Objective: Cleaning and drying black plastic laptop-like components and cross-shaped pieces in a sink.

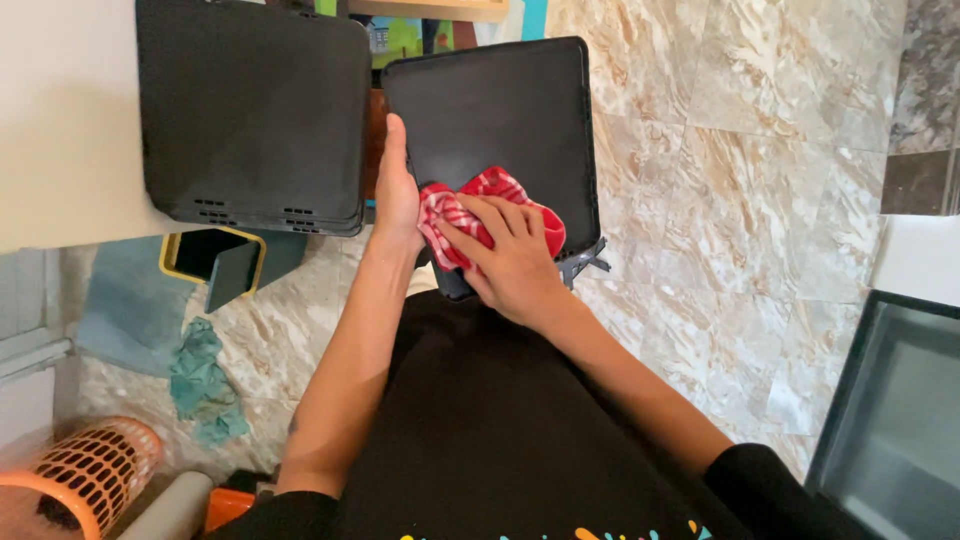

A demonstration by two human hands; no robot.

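1. Head view looks down on the right hand (512, 262), fingers spread and pressed flat on a red and white checked cloth (470, 215), pinning it to a black tray (495, 130).
2. That cloth is bunched under the palm at the near end of the tray, close to the person's black shirt (480, 430).
3. Its partner, the left hand (396, 195), grips the tray's left edge, thumb side up along the rim, holding it over the floor.
4. Counted: two hands, one red cloth, one tray in hand, and beside it to the left a stack of like black trays (250, 110) lying on a pale surface (60, 120); how many are in the stack I cannot tell.
5. Below that surface sit a yellow-rimmed dark box (215, 262), a crumpled teal rag (205, 385) on the marble floor (750, 180), and an orange mesh basket (90, 470) at the corner.
6. At the right stands a dark glass-fronted frame (895, 420), well apart from the hands.
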